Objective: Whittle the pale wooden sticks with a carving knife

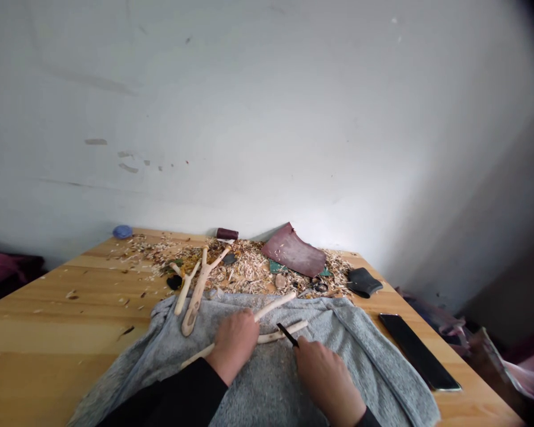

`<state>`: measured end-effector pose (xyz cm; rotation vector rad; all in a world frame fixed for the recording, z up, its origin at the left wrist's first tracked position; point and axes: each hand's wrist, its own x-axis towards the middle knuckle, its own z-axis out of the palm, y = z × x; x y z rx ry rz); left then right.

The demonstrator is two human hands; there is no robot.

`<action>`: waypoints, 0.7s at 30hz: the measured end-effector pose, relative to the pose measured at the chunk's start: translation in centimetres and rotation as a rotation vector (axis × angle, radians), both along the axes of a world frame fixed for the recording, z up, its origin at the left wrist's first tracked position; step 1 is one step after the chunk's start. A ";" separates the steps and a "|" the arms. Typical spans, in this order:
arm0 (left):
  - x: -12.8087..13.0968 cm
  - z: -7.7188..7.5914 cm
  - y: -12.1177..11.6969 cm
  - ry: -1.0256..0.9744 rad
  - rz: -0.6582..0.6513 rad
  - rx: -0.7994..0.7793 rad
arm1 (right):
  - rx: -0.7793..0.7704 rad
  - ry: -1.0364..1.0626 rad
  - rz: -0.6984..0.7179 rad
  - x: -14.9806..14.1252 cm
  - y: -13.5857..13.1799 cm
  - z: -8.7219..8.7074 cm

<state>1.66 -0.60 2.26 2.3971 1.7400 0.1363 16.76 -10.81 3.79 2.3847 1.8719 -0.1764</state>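
Observation:
My left hand (237,341) is closed around a peeled, forked wooden branch (276,305), whose two prongs point right and whose stem shows behind the wrist. In my right hand (323,370) is a small knife (288,335) with a dark narrow blade. Its blade lies at the lower prong, though I cannot tell whether it is cutting in. Both hands are over a grey cloth (356,350) spread on the wooden table. Two more peeled forked sticks, a large one (198,293) and a smaller one (184,290), rest at the cloth's far left edge.
Wood shavings (244,267) cover the table's back, against the wall. Among them are a brown leather piece (293,252) and a dark thread spool (227,233). A black leather-like piece (364,281) and a phone (418,351) lie right. A blue lump (123,231) sits at the back left corner.

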 end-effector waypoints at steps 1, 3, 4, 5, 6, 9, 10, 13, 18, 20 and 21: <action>0.0 -0.1 0.0 -0.002 -0.005 -0.003 | -0.010 -0.010 0.001 -0.2 0.0 0.2; 0.0 -0.3 0.1 -0.006 -0.009 -0.006 | -0.033 -0.015 0.001 -0.4 0.1 0.7; 0.0 -0.4 0.1 -0.007 -0.007 -0.003 | -0.041 -0.011 -0.001 -0.5 0.2 0.9; 0.1 -0.5 0.2 -0.008 -0.007 0.001 | -0.042 -0.008 -0.004 -0.5 0.3 1.0; 0.1 -0.7 0.1 -0.008 -0.007 0.008 | -0.041 -0.006 -0.009 -0.4 0.4 1.1; 0.2 -0.9 -0.1 -0.005 -0.006 0.029 | -0.028 -0.011 -0.009 -0.3 0.7 1.2; 0.2 -0.9 -0.2 -0.003 -0.006 0.036 | -0.030 -0.011 -0.007 -0.4 0.8 1.1; 0.3 -0.8 -0.6 0.001 -0.011 0.050 | -0.017 -0.022 -0.006 -0.9 0.8 0.4; 0.1 -0.4 -0.5 0.013 -0.025 0.038 | 0.044 -0.008 -0.026 -1.0 0.3 -1.3; 0.0 -0.2 -0.3 0.015 -0.031 0.025 | 0.043 0.044 -0.031 -0.5 0.2 -1.7; -0.1 -0.2 -0.2 0.015 -0.029 0.015 | 0.045 0.067 -0.040 -0.2 0.1 -1.8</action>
